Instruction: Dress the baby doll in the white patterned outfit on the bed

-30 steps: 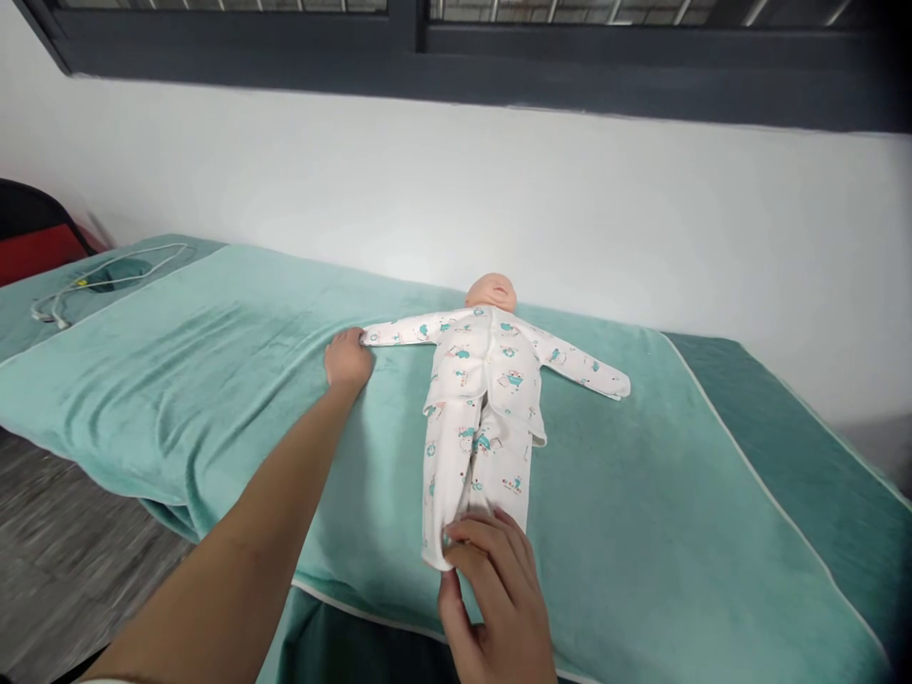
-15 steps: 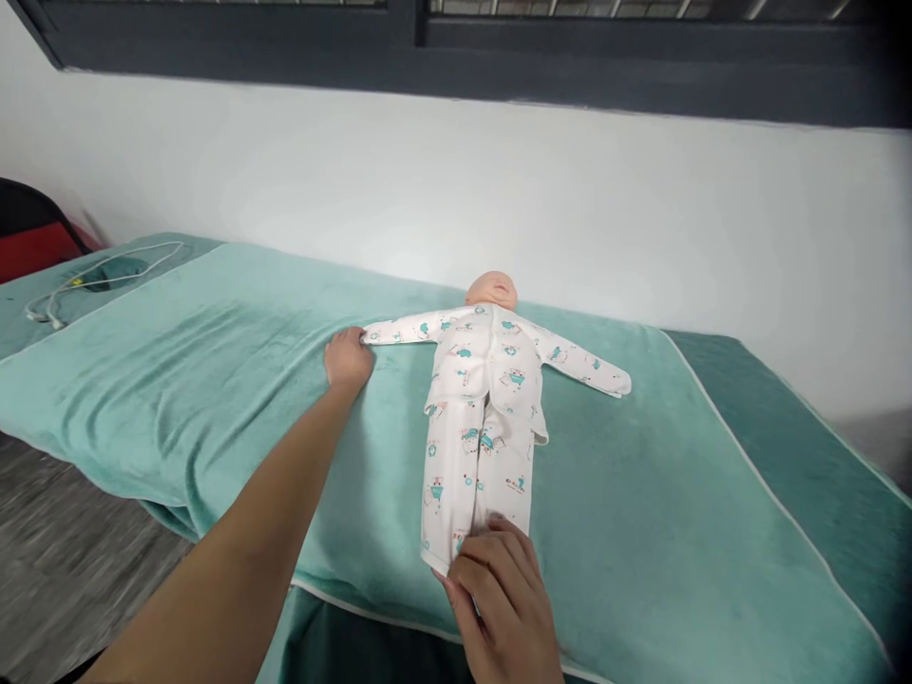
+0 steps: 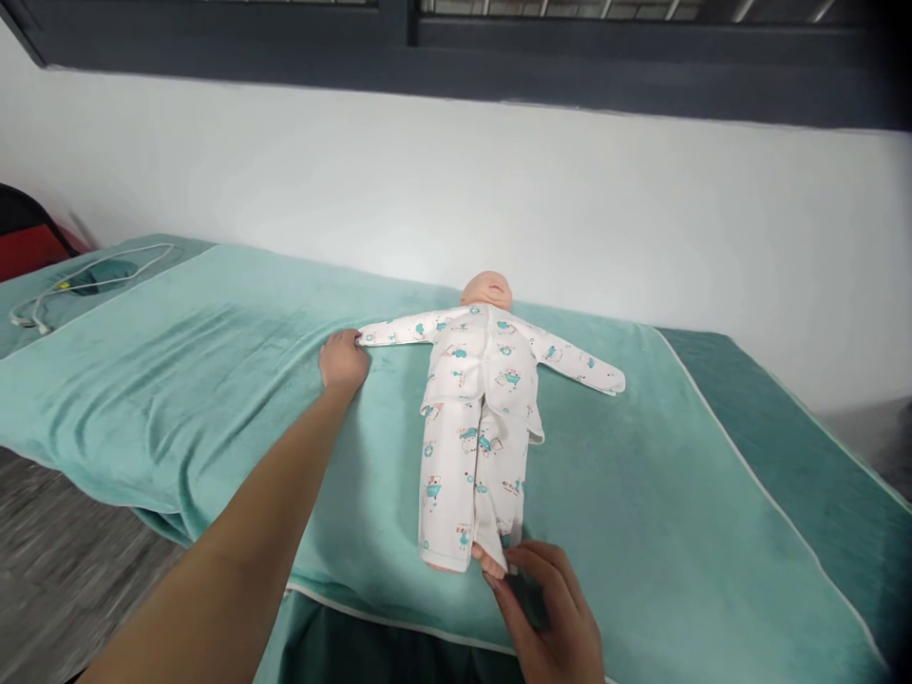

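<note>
A baby doll (image 3: 487,289) lies on its back with its head toward the wall. It wears a white printed top (image 3: 484,366) and matching trousers (image 3: 446,494), and both sleeves stretch out sideways. My left hand (image 3: 343,361) is closed at the end of the left-hand sleeve (image 3: 399,331), gripping its cuff. At the lower end of the right-hand trouser leg (image 3: 503,494), my right hand (image 3: 560,608) pinches the hem between thumb and fingers. Part of the doll's foot (image 3: 488,560) shows at that hem, next to my thumb. The left-hand leg lies straight.
Under the doll spreads a mint-green blanket (image 3: 641,503) over a darker green bed cover (image 3: 776,427). A white cord (image 3: 100,256) lies at the far left, near a red and black object (image 3: 28,242). Behind the bed stands a white wall (image 3: 427,180) below a dark window frame (image 3: 285,43).
My right hand has moved from the left-hand trouser leg's hem to the right-hand one, pulling its fabric and baring part of the foot. My left hand stays at the sleeve cuff.
</note>
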The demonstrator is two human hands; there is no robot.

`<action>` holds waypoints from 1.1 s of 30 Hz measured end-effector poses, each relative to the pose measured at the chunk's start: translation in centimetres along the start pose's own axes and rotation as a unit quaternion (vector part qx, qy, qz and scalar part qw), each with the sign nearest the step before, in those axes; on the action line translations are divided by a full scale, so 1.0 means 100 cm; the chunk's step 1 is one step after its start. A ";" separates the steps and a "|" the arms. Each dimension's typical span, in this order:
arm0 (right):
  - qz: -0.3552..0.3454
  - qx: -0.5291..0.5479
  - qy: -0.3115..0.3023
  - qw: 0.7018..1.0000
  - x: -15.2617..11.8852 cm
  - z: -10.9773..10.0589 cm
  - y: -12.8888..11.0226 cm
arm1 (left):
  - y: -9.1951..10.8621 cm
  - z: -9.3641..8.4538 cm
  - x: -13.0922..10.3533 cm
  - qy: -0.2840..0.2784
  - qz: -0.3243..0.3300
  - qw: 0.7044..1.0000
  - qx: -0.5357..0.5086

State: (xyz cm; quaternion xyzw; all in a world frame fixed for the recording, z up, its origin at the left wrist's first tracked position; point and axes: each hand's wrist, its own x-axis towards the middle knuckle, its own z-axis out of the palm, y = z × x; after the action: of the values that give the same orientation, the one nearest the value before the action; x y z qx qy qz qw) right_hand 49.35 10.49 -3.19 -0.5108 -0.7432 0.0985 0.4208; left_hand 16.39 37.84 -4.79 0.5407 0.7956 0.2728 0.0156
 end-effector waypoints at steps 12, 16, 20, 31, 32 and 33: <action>-0.080 0.040 0.029 0.996 0.006 -0.028 -0.018 | -0.001 0.002 0.001 0.004 -0.002 1.000 0.000; -0.089 0.012 -0.008 0.996 0.003 -0.020 -0.015 | -0.001 0.002 0.001 0.006 0.000 1.000 0.001; -0.055 -0.051 -0.015 0.997 -0.002 -0.009 -0.012 | -0.001 0.001 0.001 0.006 0.004 1.000 0.002; -0.043 -0.065 -0.058 0.995 0.019 -0.006 -0.011 | -0.004 0.003 0.002 0.011 0.009 1.000 0.001; -0.041 -0.061 -0.057 0.996 0.020 -0.009 -0.011 | -0.004 0.003 0.002 0.012 0.010 1.000 0.001; -0.040 -0.058 -0.056 0.996 0.021 -0.011 -0.011 | -0.004 0.004 0.002 0.012 0.010 1.000 0.001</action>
State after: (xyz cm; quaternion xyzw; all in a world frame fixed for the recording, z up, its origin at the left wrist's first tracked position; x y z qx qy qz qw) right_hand 49.13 11.47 -0.73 -0.4978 -0.7899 0.0668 0.3519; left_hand 16.07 38.07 -5.26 0.5451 0.7905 0.2791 0.0027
